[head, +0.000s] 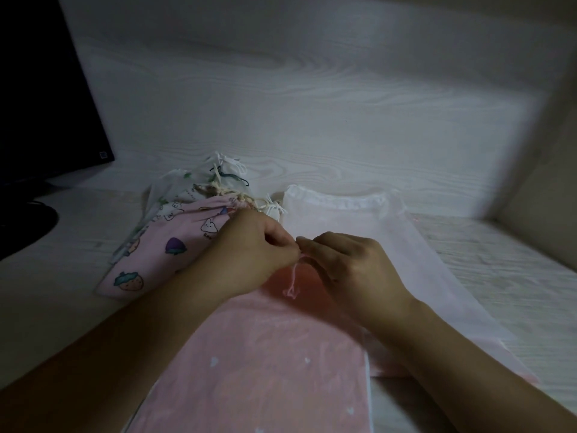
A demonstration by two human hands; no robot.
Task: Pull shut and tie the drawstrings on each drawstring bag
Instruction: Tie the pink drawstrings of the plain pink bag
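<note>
A pink bag with small white hearts (265, 364) lies flat in front of me, its mouth under my hands. My left hand (253, 251) and my right hand (349, 264) meet fingertip to fingertip above that mouth, both pinching its pink drawstring (293, 281), whose loose ends hang down between them. A sheer white bag (359, 220) lies under and behind my right hand, its top hem spread wide. To the left sits a pile of bags with tied cords: a pink fruit-print one (162, 254) on top and white printed ones (181, 189) behind.
The bags rest on a pale wood-grain desk (56, 276) with a matching back panel. A dark monitor (40, 89) and its stand stand at the far left. A side wall (540, 182) closes the right.
</note>
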